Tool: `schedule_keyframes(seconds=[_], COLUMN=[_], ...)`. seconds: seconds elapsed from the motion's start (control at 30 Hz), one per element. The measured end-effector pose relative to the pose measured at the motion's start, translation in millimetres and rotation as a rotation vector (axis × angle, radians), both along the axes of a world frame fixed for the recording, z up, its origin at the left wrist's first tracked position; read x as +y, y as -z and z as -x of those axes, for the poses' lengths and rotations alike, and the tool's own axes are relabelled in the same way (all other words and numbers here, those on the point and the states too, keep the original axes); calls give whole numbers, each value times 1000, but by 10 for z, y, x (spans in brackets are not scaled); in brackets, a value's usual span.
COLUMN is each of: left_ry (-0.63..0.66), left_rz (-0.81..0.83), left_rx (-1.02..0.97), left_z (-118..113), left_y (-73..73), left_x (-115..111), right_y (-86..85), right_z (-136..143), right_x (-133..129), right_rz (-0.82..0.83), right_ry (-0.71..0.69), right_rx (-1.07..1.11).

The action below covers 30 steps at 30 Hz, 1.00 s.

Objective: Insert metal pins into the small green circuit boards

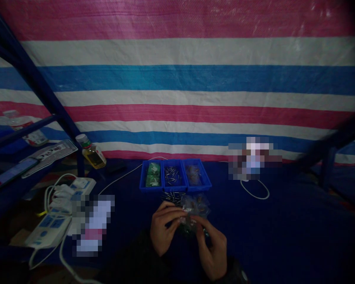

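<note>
My left hand point(163, 228) and my right hand point(212, 246) meet low in the middle, fingers pinched together on a small part point(187, 221) that is too dark and small to identify. Just beyond the fingers lies a clear plastic bag point(195, 204) with small parts, and a loose pile of metal pins point(171, 197). Behind these stand three joined blue bins point(175, 175): green pieces in the left one, metal pins in the middle one, brownish parts in the right one.
White power strips point(59, 209) with cables lie at the left on the dark blue cloth point(284, 228). A bottle of yellow liquid point(92, 153) stands by a blue metal frame point(32, 75). A striped tarp point(195, 79) hangs behind. A white cable point(256, 191) loops at the right.
</note>
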<state>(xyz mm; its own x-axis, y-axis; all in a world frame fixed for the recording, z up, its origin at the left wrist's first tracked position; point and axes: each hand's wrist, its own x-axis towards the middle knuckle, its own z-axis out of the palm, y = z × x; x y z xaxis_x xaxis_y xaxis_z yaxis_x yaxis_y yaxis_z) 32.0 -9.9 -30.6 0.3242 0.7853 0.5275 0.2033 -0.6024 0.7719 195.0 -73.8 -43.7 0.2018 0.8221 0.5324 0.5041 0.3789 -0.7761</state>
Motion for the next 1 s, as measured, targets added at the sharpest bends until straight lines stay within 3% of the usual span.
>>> schedule_keyframes(seconds=[0.27, 0.53, 0.67, 0.77, 1.0], left_ry=[-28, -134, -123, -120, 34], left_rz=[-14, 104, 108, 103, 84], left_rx=[-42, -68, -55, -53, -33], left_z=[-21, -56, -45, -37, -18], left_y=[-121, -73, -57, -69, -111], left_x=[-48, -115, -116, -105, -58], right_y=[-32, 18, 61, 42, -4], right_z=[38, 61, 77, 60, 14], right_x=[39, 34, 31, 38, 14], right_rz=[5, 40, 24, 20, 15], right_ry=[-24, -7, 50, 0, 13], right_rx=[3, 80, 146, 97, 47])
